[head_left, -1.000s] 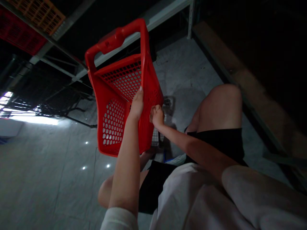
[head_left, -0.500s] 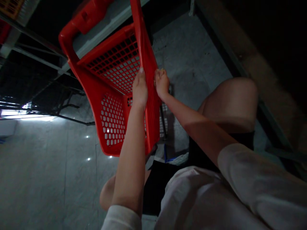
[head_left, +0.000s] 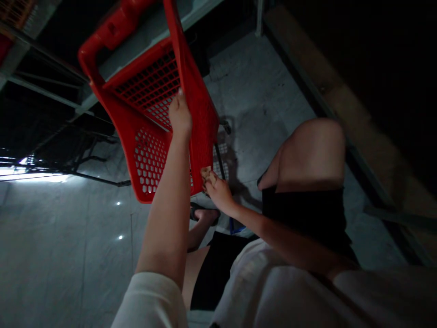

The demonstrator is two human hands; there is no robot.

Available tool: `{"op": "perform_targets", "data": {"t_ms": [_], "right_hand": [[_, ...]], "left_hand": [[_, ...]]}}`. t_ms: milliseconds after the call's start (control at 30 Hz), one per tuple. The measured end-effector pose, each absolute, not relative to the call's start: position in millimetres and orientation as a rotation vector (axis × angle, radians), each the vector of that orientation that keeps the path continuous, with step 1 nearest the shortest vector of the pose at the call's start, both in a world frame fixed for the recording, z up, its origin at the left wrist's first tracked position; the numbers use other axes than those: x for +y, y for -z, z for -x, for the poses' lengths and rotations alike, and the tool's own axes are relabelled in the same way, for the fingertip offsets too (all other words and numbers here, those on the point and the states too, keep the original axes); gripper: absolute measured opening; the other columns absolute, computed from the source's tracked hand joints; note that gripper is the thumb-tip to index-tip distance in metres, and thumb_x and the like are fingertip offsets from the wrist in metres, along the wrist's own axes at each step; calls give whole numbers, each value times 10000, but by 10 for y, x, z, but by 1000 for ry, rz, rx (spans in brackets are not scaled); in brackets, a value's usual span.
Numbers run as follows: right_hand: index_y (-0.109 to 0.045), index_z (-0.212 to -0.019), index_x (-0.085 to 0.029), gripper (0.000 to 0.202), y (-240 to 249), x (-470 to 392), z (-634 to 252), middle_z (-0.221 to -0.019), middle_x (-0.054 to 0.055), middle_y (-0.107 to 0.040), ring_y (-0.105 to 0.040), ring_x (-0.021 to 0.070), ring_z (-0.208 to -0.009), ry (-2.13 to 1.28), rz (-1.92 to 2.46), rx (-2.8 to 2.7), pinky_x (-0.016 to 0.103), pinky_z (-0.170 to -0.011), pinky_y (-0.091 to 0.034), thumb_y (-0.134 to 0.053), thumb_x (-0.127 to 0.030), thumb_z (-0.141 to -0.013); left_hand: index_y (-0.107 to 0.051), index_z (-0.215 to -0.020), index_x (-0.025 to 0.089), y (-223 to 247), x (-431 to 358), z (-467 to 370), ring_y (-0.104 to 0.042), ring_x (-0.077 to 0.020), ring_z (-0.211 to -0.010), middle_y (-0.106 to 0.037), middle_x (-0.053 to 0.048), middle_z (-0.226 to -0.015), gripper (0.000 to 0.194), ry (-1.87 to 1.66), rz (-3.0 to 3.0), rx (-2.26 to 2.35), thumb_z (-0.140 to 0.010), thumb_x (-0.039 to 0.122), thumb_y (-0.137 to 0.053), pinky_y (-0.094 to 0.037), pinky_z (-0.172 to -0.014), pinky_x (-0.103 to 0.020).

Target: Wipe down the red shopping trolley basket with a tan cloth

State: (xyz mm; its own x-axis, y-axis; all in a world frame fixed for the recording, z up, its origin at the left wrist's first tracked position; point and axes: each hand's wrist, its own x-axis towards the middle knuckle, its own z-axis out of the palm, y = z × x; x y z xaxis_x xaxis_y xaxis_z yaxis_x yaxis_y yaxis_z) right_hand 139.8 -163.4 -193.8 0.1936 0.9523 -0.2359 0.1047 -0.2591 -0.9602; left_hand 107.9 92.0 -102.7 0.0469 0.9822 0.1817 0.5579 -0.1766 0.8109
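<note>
A red plastic shopping cart (head_left: 201, 109) with mesh sides stands in front of me, its handle (head_left: 112, 29) at the upper left. My left hand (head_left: 180, 116) grips the upper edge of its near side wall, thumb on top and the other fingers hidden behind the wall. Lower down, my right hand (head_left: 218, 193) pinches a crumpled tan cloth (head_left: 206, 175) against the outer face of that same wall, near its bottom corner.
Grey floor (head_left: 68, 250) spreads to the left and behind the cart. Metal racks (head_left: 48, 98) stand at the left. A caster (head_left: 225, 126) shows beside the cart, and a ledge (head_left: 327, 91) runs along the dark right side. My bare knees flank the cart.
My right hand has slid down the outer wall toward me, bringing the tan cloth into view. The cart and my left hand appear slightly further left, with the left hand still on the edge.
</note>
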Motion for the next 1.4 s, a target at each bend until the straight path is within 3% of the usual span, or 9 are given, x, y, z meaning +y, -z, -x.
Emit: {"op": "perform_targets", "data": {"t_ms": [200, 300, 433, 567, 833, 1000, 1133, 1300, 1400], "right_hand": [[-608, -1017, -288, 271, 1566, -1302, -1273, -836, 12, -695, -737, 241, -826, -1155, 1455, -1016, 412, -806, -608, -378, -431, -1023], [-585, -1041, -233, 259, 1398, -730, -1317, -821, 15, -679, -704, 194, -778, -1070, 1465, -984, 369, -849, -576, -364, -366, -1063], [-555, -1193, -205, 290, 1329, -230, -1343, -780, 11, -664, -679, 171, -704, -980, 1526, -932, 313, -774, -550, -302, -302, -1092], [-560, -1258, -201, 326, 1432, -604, -1178, -901, 73, -717, -714, 215, -798, -977, 1491, -1062, 334, -779, -549, -332, -337, -1070], [-548, -1312, -241, 386, 1708, -1948, -904, -1093, 140, -732, -729, 292, -1021, -1207, 1477, -1170, 416, -855, -583, -379, -365, -987], [-568, -1331, -300, 440, 1618, -2093, -1201, -1315, 98, -691, -653, 239, -1266, -1436, 1178, -1070, 435, -1100, -536, -403, -471, -961], [-576, -1357, -258, 666, 1393, -2080, -1509, -1319, 117, -702, -702, 255, -1204, -1708, 1140, -1091, 429, -963, -614, -249, -689, -970], [-634, -1373, -262, 829, 1056, -2056, -1783, -1311, 130, -719, -747, 267, -1066, -2037, 983, -1574, 423, -860, -632, -263, -847, -916], [-675, -1343, -330, 543, 813, -1770, -1923, -1375, 78, -694, -713, 264, -1142, -1495, 994, -2127, 469, -1018, -573, -516, -675, -954]], "left_hand": [[-710, -1048, 177, 1040, -52, -574, -599, -261, -1344, -750, -127, -1204, 492, -853, -1723, 1622, -1072, 525, -364, -376, -1225, -416], [-729, -1074, 194, 949, -777, -220, -692, -267, -1189, -775, -131, -1118, 601, -524, -1840, 1755, -1083, 538, -236, -482, -1118, -438], [-763, -993, 187, 780, -1365, 71, -750, -367, -996, -781, -178, -912, 590, -22, -2043, 2043, -1051, 584, -330, -540, -935, -505], [-767, -955, 133, 806, -1477, 100, -768, -347, -938, -783, -225, -927, 656, 299, -2147, 2252, -1088, 462, -215, -544, -793, -406], [-748, -1043, 129, 979, -1504, -224, -757, -329, -924, -777, -207, -911, 621, -99, -2141, 2270, -1092, 444, -215, -522, -815, -409], [-685, -1297, 240, 1087, -1837, -395, -632, -270, -1304, -730, -115, -1314, 490, -954, -2043, 1665, -1092, 412, -276, -424, -1134, -473], [-563, -1441, 260, 1263, -2325, -501, -442, -261, -1502, -543, -117, -1562, 519, -1373, -1835, 1390, -1012, 547, -510, -331, -1260, -478], [-613, -1281, 275, 1545, -2696, -523, -658, -274, -1250, -688, -87, -1341, 381, -1568, -1044, 1676, -965, 488, -591, -521, -1107, -458], [-562, -1312, 258, 1707, -2643, -400, -686, -276, -1184, -710, -80, -1283, 333, -1625, -673, 1805, -1043, 396, -422, -566, -1029, -471]]}}
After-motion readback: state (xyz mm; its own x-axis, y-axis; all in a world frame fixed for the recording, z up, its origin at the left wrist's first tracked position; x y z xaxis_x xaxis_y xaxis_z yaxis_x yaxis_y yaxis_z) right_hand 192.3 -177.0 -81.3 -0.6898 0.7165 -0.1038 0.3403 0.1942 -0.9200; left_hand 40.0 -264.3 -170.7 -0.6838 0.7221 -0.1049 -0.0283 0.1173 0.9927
